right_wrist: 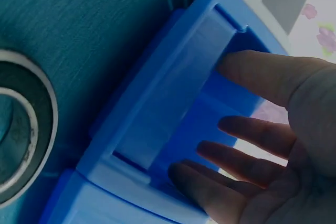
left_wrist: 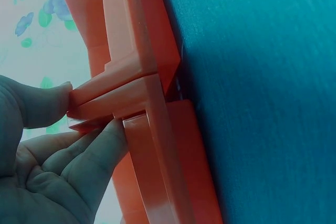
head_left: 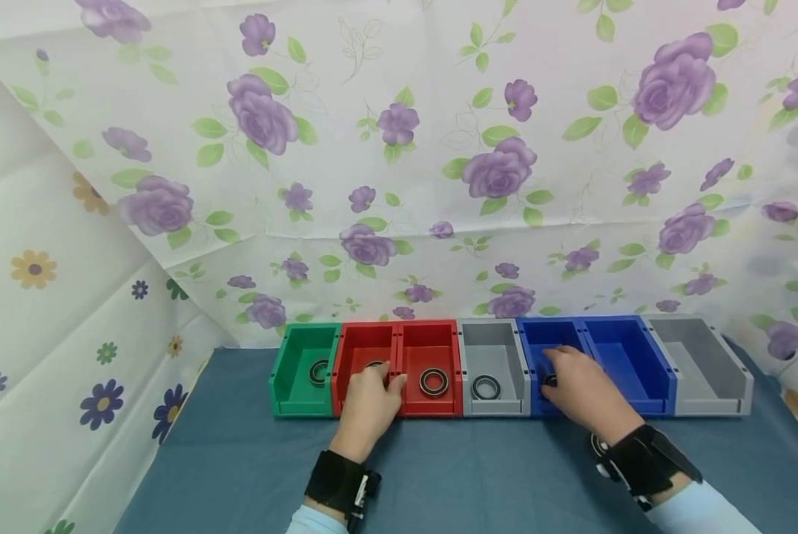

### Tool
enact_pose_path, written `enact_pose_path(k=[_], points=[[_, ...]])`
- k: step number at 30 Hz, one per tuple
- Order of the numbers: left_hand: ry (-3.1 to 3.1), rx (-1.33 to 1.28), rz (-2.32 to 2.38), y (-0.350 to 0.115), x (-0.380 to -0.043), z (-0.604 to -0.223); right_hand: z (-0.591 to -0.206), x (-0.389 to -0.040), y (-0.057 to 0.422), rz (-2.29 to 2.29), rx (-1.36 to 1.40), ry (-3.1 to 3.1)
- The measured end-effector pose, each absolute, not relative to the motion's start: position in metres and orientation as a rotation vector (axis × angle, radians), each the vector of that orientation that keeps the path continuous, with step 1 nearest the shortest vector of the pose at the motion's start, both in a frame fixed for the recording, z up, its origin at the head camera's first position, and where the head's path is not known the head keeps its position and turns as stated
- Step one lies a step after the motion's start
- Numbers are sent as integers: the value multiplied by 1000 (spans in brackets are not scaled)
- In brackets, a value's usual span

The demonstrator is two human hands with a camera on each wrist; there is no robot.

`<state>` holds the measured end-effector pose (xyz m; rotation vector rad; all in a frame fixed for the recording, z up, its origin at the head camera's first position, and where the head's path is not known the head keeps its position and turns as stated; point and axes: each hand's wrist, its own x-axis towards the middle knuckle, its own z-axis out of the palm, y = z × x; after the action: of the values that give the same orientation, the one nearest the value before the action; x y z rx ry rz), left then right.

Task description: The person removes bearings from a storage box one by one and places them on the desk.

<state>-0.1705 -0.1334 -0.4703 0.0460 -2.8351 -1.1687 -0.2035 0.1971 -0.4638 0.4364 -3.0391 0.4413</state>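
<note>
My left hand (head_left: 365, 404) reaches over the front of the two red bins. In the left wrist view its thumb and curled fingers pinch the adjoining walls of the red bins (left_wrist: 142, 85). Partly hidden past its fingers is a bearing (head_left: 375, 364) in the left red bin. My right hand (head_left: 582, 389) dips into the left blue bin (right_wrist: 152, 95), fingers spread apart. A black-and-silver ball bearing (head_left: 549, 380) shows beside its thumb in that bin. Another bearing (right_wrist: 47, 129) lies on the blue cloth, near the right wrist.
Bearings also lie in the green bin (head_left: 294, 408), the right red bin (head_left: 432, 407) and the middle grey bin (head_left: 495, 407). The right blue bin (head_left: 639, 406) and far-right grey bin (head_left: 713, 407) end the row. A floral curtain (head_left: 399, 185) hangs behind.
</note>
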Motion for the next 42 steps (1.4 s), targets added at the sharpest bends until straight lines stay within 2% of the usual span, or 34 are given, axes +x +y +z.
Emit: enact_pose_path(k=[12,28,42], points=[[-2816,18,-1176,-134,-172,-471,-471,-214,187,542,262,-3206],[-2809,10,-1165,-134,-171,-472,-471,-213,187,623,113,-3208],[-2819,18,-1165,-134,-172,-472,-475,-211,184,584,137,-3195]])
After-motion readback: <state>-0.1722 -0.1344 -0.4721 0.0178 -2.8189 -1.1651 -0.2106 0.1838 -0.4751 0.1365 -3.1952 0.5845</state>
